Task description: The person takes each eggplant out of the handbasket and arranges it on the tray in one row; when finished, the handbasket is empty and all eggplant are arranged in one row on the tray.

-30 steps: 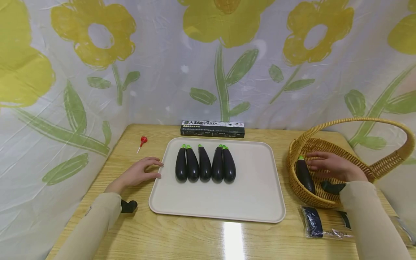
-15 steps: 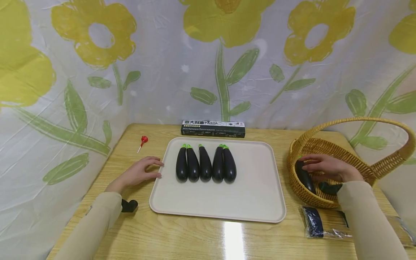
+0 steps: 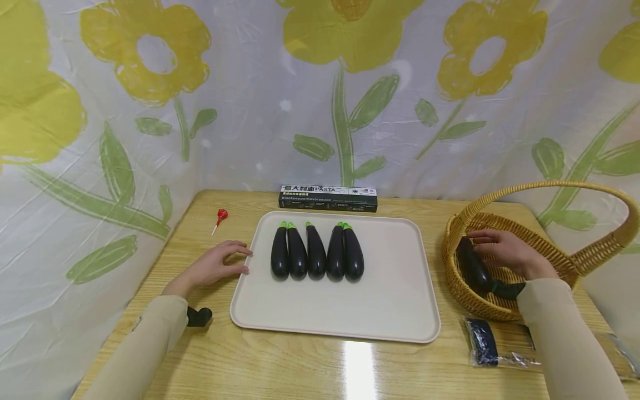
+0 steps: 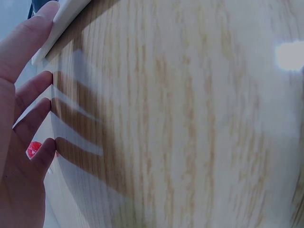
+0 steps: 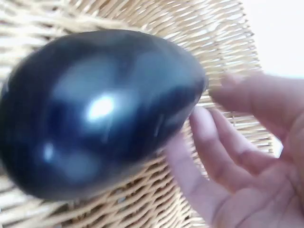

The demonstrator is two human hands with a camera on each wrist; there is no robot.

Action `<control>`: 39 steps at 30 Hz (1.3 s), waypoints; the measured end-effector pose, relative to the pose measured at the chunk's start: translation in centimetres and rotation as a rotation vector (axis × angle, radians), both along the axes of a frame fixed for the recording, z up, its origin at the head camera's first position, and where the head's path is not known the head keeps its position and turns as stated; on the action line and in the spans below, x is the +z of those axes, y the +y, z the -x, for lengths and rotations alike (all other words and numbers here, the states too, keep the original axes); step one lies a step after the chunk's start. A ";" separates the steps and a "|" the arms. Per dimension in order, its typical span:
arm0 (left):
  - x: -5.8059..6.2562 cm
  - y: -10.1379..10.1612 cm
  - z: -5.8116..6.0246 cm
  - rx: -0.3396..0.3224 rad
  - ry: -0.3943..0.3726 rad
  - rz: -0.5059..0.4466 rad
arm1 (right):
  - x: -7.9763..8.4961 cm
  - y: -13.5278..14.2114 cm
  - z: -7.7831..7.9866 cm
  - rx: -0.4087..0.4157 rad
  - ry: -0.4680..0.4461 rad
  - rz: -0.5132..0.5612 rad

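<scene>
My right hand is inside the wicker basket and grips a dark eggplant near its stem end, which the fingers hide. In the right wrist view the glossy rounded body of the eggplant comes toward the camera, with thumb and fingers around its narrow end. On the left, my left hand rests with relaxed fingers at the left rim of the beige tray. Several eggplants with green stems lie side by side in a row on that tray.
A pasta box stands behind the tray. At the left back lies a red lollipop. A clear packet with a dark band lies in front of the basket, whose tall handle arches above the right hand.
My right hand has closed on the stem end of the eggplant in the basket and shifted it slightly, its lower end now further right. The left hand and the tray row stay put.
</scene>
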State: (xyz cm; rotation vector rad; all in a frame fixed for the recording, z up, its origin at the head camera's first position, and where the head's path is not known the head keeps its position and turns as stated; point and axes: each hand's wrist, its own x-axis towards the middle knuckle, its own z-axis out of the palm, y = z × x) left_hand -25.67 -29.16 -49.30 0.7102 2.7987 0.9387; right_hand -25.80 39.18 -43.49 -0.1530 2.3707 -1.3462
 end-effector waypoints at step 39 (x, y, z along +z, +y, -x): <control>-0.1 -0.1 0.1 -0.001 -0.007 0.011 | 2.8 -0.1 -2.6 0.092 -0.037 -0.157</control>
